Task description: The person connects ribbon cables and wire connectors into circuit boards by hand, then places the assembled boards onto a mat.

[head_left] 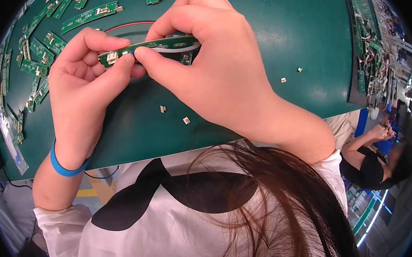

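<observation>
Over the tabletop point(313, 35), left half: one narrow circuit board point(166, 44), green, held up well in from the near edge; slightly tilted, its right end higher; one white connector point(112, 58) near its left end.
Left hand point(84, 65): closed on the board's left end, thumb on the near side, forefinger along the far side; remaining fingers curled beneath.
Right hand point(215, 57): thumb and forefinger closed across the board near its middle; cannot tell whether the tips also pinch a wire end; a small blue spot shows between the two thumbs.
Wiring: white cable point(179, 49), running along the board toward the right palm; red wire point(127, 24), arching just beyond the board.
Loose connectors point(186, 120): four, small, whitish; two between the hands and the near edge, two toward the right edge; well apart from the board.
Left edge and far left corner: many green boards point(92, 18), scattered, some overlapping.
Near left corner: clear plastic bag point(14, 143), lying flat.
Right edge: dark tray point(357, 97), with green boards and tangled wires.
Left wrist: blue wristband point(67, 169).
Beyond the right edge: co-worker point(373, 164), dark top, forearms raised.
</observation>
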`<move>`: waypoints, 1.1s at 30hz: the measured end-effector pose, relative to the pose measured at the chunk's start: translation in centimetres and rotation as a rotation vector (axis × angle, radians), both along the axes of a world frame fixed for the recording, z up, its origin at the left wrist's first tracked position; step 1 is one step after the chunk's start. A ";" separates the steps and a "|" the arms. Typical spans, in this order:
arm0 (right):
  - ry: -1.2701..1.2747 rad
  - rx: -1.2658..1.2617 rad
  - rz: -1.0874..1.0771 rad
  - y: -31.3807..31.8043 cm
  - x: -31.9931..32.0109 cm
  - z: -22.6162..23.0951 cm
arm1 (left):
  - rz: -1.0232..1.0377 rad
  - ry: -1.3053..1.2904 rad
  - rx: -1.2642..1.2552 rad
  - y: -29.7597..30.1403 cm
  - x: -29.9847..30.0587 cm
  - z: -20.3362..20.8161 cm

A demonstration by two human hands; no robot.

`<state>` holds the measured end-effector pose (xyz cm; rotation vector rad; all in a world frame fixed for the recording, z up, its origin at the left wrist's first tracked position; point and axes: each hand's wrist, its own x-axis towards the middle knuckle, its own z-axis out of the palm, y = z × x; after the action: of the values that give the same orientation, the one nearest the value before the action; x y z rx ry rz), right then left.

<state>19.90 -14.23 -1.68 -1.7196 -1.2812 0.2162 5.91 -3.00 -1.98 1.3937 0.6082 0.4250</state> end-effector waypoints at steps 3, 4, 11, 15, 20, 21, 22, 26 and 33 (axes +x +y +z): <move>0.062 0.030 0.005 0.0 0.4 0.5 | -0.007 -0.050 -0.022 0.3 0.2 0.1; 0.058 0.036 0.006 0.1 0.7 0.4 | -0.018 -0.106 -0.101 0.2 0.2 0.4; 0.414 -0.147 0.105 0.7 2.9 1.2 | -0.167 -0.208 -0.089 2.5 -0.8 0.1; -0.010 -0.223 0.023 2.0 4.8 0.5 | -0.196 -0.189 -0.068 2.8 -1.1 0.3; -0.234 -0.390 0.162 3.3 3.9 -0.4 | -0.368 -0.308 0.446 3.8 -0.5 -0.4; -0.179 -0.399 0.177 3.5 3.9 -0.7 | -0.371 -0.310 0.447 3.3 -0.3 -0.3; -0.180 -0.396 0.178 3.5 4.0 -0.5 | -0.266 -0.312 0.320 2.4 -0.1 0.1; 0.389 -0.259 0.156 2.5 5.2 0.0 | -0.145 -0.315 0.102 1.9 -0.6 0.0; 0.567 0.082 0.420 2.2 3.6 1.3 | -0.141 -0.172 0.106 2.1 -0.8 -0.1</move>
<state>23.50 -11.98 -0.37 -1.1773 -1.1776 0.8216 5.12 -0.93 -2.11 1.4736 0.3489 0.4639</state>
